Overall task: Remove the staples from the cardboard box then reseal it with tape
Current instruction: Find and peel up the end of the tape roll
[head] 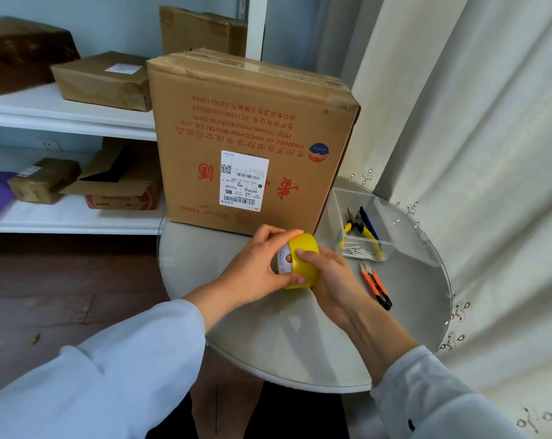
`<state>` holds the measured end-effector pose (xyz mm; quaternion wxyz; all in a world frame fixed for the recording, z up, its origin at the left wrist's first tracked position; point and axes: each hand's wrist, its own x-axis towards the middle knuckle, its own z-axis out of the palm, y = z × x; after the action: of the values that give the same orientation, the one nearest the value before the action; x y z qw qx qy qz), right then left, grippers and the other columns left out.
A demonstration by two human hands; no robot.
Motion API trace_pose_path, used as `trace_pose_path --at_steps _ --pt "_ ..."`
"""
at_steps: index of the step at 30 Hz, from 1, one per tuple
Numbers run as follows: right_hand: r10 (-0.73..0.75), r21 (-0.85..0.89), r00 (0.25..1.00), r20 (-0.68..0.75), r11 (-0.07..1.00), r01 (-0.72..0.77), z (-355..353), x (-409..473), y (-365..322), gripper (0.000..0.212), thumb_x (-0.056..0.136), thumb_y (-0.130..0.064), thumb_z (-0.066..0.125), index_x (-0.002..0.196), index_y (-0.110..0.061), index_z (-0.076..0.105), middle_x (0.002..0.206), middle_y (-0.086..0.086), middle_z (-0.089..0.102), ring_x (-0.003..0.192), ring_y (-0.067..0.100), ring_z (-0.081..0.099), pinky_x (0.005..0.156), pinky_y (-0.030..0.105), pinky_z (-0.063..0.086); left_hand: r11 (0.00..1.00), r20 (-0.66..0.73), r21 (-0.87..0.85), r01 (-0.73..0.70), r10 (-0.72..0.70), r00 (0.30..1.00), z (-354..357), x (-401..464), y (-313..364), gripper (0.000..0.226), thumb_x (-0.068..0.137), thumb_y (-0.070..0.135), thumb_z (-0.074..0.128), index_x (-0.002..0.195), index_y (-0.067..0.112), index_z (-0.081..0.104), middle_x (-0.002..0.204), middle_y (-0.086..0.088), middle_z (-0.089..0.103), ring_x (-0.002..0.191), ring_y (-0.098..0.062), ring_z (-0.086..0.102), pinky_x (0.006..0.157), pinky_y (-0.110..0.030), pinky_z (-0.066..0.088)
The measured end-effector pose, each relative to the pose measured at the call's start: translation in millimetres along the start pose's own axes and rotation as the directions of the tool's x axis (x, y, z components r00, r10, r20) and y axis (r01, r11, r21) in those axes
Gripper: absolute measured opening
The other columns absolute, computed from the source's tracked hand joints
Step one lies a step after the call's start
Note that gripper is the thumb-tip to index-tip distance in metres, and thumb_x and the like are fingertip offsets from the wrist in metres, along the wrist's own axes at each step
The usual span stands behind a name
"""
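To the left of the cardboard box, white shelves are seen, on which smaller parcels are stacked; bare dark floor is left open below them. The cardboard box is stood upright at the far side of the round glass-topped table, its printing upside down, its near bottom edge well inside the table rim and its top flaps lying closed. Just in front of the box, above the table, a roll of yellow tape is held between both hands. The left hand is wrapped round the roll's left side, fingers curled over the top and thumb pressed along the bottom. The right hand is closed on the roll's right side, a fingertip laid on the yellow face. To the right of the box, a clear plastic tray holding yellow-handled pliers is set near the table's right edge; orange-handled snips lie just in front of it. A pale curtain hangs close beyond that edge.
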<state>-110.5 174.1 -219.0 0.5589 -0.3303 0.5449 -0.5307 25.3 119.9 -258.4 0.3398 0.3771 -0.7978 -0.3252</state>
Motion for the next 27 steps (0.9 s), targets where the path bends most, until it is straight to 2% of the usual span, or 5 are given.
trace_pose_path --at_steps 8,16,19,23,27 --pt "-0.03 0.003 0.997 0.067 1.0 0.029 -6.0 0.5 1.6 0.016 0.09 0.002 0.051 0.102 0.002 0.063 0.103 0.023 0.06 0.095 0.032 0.053 0.078 0.037 0.045 1.0 0.012 -0.005 0.005 -0.004 1.0 -0.5 0.6 -1.7 0.082 0.07 0.039 0.08 0.141 0.035 0.04 0.126 0.006 0.038 0.12 -0.009 0.042 0.099 -0.03 0.042" --pt "-0.04 -0.101 0.994 -0.101 0.994 0.03 9.5 3.2 -1.7 0.021 0.084 0.008 0.044 0.073 -0.005 0.057 0.071 0.013 0.059 0.066 0.022 0.051 0.055 0.029 0.041 1.0 -0.007 -0.017 -0.006 0.006 1.0 -0.1 0.4 0.4 0.081 0.069 0.037 0.081 0.14 0.032 0.041 0.124 0.005 0.039 0.117 -0.009 0.044 0.095 -0.024 0.041" --pt "-0.048 -0.092 0.986 -0.159 0.995 0.033 6.8 5.8 6.7 0.025 0.073 0.017 0.037 0.076 -0.001 0.055 0.079 0.017 0.051 0.069 0.026 0.045 0.051 0.028 0.037 1.0 -0.009 0.016 -0.027 0.027 1.0 0.8 -2.1 1.4 0.082 0.069 0.038 0.081 0.14 0.032 0.042 0.124 0.005 0.038 0.116 -0.009 0.044 0.096 -0.025 0.042" --pt "0.04 0.004 0.996 -0.083 0.999 -0.04 4.8 1.5 4.6 0.033 0.061 -0.009 0.055 0.093 0.001 0.055 0.091 0.025 0.052 0.084 0.032 0.047 0.071 0.04 0.039 0.999 -0.005 0.041 -0.028 0.028 1.0 0.2 -3.2 0.8 0.082 0.069 0.042 0.08 0.141 0.034 0.04 0.126 0.006 0.037 0.117 -0.008 0.043 0.097 -0.029 0.043" --pt "-0.02 -0.006 0.999 -0.037 1.0 0.02 2.3 2.0 2.2 0.026 0.087 -0.004 0.062 0.109 0.009 0.06 0.098 0.024 0.062 0.09 0.032 0.056 0.078 0.043 0.044 0.999 0.001 0.035 -0.015 0.015 1.0 -2.5 -0.2 1.1 0.082 0.068 0.043 0.08 0.14 0.035 0.041 0.122 0.008 0.038 0.111 -0.005 0.043 0.094 -0.025 0.042"
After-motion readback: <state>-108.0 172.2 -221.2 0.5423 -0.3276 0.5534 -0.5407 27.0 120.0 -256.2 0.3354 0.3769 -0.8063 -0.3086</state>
